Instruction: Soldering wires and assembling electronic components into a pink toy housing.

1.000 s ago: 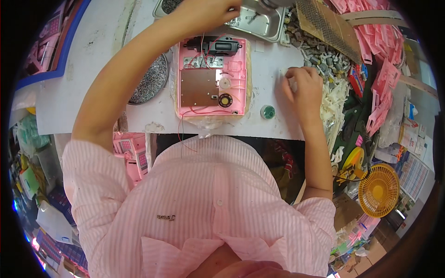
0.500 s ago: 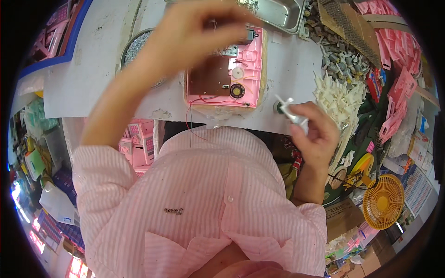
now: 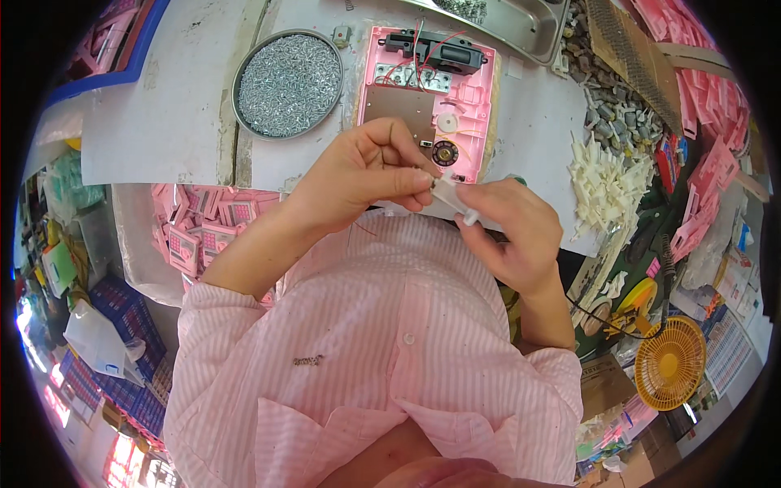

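Observation:
My right hand grips a small white plastic part between thumb and fingers, just off the table's near edge. Fingertips of my left hand are pinched together at the left end of that part; whatever they hold is too small to make out. Right behind both hands lies an open pink plastic housing. Inside it are a brown board, a round black speaker, a white disc, a metal plate and a long black piece with red wires.
Left of the housing stands a round metal dish full of small screws. A steel tray holding tiny metal pieces sits behind. To the right are piled white plastic parts and grey parts. Below left, pink pieces fill a container.
My left hand has come back from above the housing to the white plastic part. My right hand has shifted slightly left with the part, and the two hands now meet.

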`<state>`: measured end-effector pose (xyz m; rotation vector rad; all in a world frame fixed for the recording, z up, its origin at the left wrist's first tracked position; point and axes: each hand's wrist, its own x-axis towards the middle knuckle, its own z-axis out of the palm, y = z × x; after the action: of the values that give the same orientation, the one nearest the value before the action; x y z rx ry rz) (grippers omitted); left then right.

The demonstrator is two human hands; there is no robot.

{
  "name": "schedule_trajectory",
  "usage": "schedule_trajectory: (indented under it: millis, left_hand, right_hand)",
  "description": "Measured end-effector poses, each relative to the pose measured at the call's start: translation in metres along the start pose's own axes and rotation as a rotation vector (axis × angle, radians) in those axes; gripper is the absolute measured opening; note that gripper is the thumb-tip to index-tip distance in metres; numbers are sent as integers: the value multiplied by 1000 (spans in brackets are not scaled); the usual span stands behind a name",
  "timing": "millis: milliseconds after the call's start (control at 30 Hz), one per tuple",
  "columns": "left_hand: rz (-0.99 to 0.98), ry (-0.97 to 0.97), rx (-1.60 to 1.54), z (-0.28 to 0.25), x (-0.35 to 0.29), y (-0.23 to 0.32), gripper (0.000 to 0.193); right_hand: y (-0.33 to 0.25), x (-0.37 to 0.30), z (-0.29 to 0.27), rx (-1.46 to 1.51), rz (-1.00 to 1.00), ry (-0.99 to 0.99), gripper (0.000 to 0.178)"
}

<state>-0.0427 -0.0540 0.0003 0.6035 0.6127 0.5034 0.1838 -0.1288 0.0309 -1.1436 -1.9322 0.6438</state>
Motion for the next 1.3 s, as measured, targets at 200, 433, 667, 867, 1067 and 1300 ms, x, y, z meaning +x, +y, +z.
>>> schedule_trajectory:
  millis: [200,433,667,867,1067,1300]
  left_hand:
    - [177,-80,640,6,11,21,17]
    - [552,69,1670,16,61,11,13]
    - [856,-64,1562,-5,31,-2,33]
    - [776,-84,1847,0,15,-7,49]
    - [784,-88,1816,-4,16,-8,50]
    - [673,-79,1705,5,18,-6,48]
  right_hand:
    - [13,-20,-2,477,320,222,32]
    - [52,-26,-25,659,476,356,30]
    - [59,7,-25,-91,295,216,23]
    - [63,19,-26,-151,239,118,26]
    - [62,29,-28,-293,83,13,27]
    - [66,43,-33,-311,48,-69,28]
